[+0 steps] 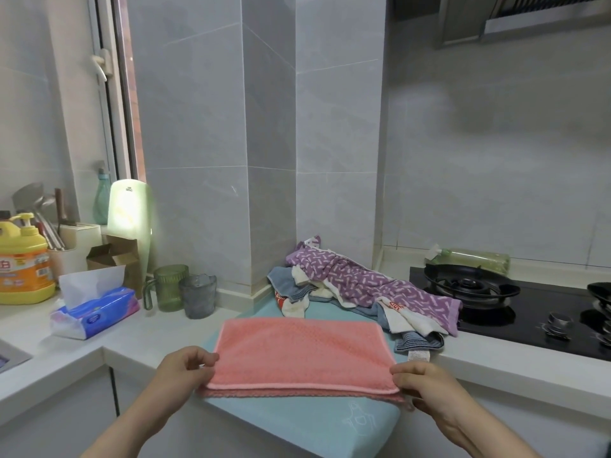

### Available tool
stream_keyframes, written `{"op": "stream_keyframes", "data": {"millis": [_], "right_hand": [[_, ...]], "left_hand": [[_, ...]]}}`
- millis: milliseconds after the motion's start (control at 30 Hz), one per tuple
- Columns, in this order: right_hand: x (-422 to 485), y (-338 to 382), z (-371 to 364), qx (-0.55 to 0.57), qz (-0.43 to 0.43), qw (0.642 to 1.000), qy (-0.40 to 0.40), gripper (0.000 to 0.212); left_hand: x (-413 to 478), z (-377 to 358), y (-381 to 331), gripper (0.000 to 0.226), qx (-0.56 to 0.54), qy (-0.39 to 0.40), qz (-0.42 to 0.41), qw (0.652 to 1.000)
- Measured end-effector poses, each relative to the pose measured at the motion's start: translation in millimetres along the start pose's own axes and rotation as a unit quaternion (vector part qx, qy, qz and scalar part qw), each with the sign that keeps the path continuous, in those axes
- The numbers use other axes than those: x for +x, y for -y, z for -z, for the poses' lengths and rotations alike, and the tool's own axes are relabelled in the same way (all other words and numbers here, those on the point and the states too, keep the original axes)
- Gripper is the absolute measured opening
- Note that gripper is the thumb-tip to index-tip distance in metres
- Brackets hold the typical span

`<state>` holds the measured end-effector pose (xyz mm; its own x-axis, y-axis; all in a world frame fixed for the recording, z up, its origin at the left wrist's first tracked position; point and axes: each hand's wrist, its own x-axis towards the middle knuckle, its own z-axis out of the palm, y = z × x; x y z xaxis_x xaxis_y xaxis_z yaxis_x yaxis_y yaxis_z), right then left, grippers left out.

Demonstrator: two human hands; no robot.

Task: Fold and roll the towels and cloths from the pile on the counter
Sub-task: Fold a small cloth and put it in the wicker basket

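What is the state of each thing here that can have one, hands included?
Pink terry towel: folded double, flat on the light blue cloth.
Left hand: pinches the towel's near left corner.
Right hand: pinches its near right corner.
Pile of mixed cloths: crumpled, unfolded, purple patterned towel on top.
Blue tissue pack: open, one tissue sticking up.
Clear green plastic bottle: lying on its side behind the stove.
Black gas burner: no flame visible.

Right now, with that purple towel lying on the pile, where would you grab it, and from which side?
The purple towel lies across the top of the pile. I would probably grip its right end, by the stove, from above. That end drapes over the other cloths with nothing on it, so it should lift off without dragging them.
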<state>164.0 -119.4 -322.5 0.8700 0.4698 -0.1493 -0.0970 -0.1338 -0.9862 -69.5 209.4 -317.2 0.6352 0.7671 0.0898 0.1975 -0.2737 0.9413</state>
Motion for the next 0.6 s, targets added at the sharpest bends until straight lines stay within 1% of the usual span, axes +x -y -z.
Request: {"op": "stream_keyframes", "data": {"millis": [100,167,233,300,400,467,600], "right_hand": [[1.0,-2.0,-0.6,0.007,-0.022,1.0,-0.004,0.014],[1.1,-2.7,-0.9,-0.004,-0.019,1.0,-0.003,0.014],[-0.9,-3.1,-1.3,-0.038,0.007,0.999,0.0,0.013],[-4.2,-4.3,-2.2,-0.088,0.055,0.995,-0.001,0.013],[-8.3,-4.6,-3.2,-0.131,0.111,0.985,-0.01,0.015],[-9.5,-4.3,-2.6,-0.138,0.122,0.983,-0.008,0.015],[-7.1,-9.3,0.1,-0.14,0.102,0.985,-0.008,0.016]], "left_hand": [[-0.4,0.6,0.7,0.012,0.002,-0.001,0.006,1.0],[-2.4,0.6,1.8,0.012,0.013,0.004,0.0,1.0],[-5.1,1.3,2.5,0.014,0.044,0.01,-0.022,0.999],[-7.9,2.6,1.4,0.013,0.089,0.012,-0.053,0.995],[-10.3,3.8,-3.3,0.013,0.149,0.022,-0.08,0.985],[-10.2,4.1,-6.5,0.013,0.186,0.033,-0.089,0.978],[-8.7,6.1,-5.1,0.017,0.226,0.048,-0.09,0.969]]}}
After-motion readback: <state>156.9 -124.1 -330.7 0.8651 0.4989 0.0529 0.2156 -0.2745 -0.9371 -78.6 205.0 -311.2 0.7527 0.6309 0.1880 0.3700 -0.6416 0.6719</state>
